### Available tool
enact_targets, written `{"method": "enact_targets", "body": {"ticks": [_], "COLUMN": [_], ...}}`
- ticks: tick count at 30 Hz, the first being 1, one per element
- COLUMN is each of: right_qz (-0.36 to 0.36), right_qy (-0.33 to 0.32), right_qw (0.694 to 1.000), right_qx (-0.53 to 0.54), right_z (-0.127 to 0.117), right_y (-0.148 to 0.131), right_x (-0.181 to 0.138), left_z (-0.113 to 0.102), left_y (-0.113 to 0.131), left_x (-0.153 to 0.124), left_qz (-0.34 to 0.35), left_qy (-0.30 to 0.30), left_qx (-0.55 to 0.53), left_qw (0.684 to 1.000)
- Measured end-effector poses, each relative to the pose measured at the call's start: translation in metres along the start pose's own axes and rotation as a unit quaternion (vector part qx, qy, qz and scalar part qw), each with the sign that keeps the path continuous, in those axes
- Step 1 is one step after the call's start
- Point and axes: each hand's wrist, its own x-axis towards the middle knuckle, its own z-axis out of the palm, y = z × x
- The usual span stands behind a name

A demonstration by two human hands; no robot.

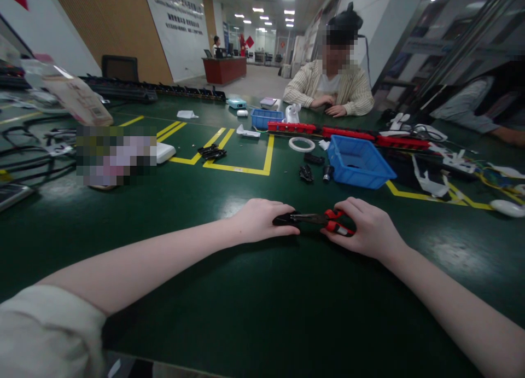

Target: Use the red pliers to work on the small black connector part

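Note:
My left hand [264, 220] grips a small black part [285, 219] between thumb and fingers, low over the green table [229, 290]. Red-and-black handles of needle-nose pliers [336, 222] are in my right hand [369, 225]. The pliers' long jaws point left and meet the black part; whether they clamp it or only touch it, I cannot tell. Beyond my hands lie small black pieces [305, 173] and a black cylinder with a shiny end [327, 173]. My left fingers cover much of the held part.
A blue bin [361, 164] stands beyond my right hand, with a smaller blue bin [266, 118] farther back. Red strips [295, 128] and a white ring of tape [301, 144] lie behind. Black pieces [212, 152] rest near yellow tape lines. Cables and a bottle [77, 96] are left. A person [330, 88] sits opposite.

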Motion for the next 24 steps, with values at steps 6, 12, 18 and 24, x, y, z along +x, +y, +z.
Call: {"method": "enact_targets", "body": {"ticks": [6, 12, 18, 24], "right_qz": [0.027, 0.061, 0.061, 0.037], "right_qy": [-0.023, -0.062, -0.065, -0.018], "right_qw": [0.999, 0.994, 0.994, 0.999], "right_qx": [0.036, 0.072, 0.067, 0.029], "right_z": [0.0031, 0.0044, 0.0036, -0.0009], "right_y": [-0.0009, -0.0004, -0.0009, -0.0017], "right_x": [-0.001, -0.0016, -0.0015, 0.0004], "left_z": [0.0006, 0.0003, -0.001, -0.0038], "left_y": [-0.0004, 0.0007, -0.0001, -0.0004], "left_x": [-0.0001, -0.0001, 0.0001, -0.0015], "left_qz": [-0.007, -0.01, -0.001, 0.003], "left_qy": [0.004, 0.007, 0.007, 0.013], "left_qx": [-0.005, -0.001, -0.011, -0.05], "left_qw": [1.0, 1.0, 1.0, 0.999]}}
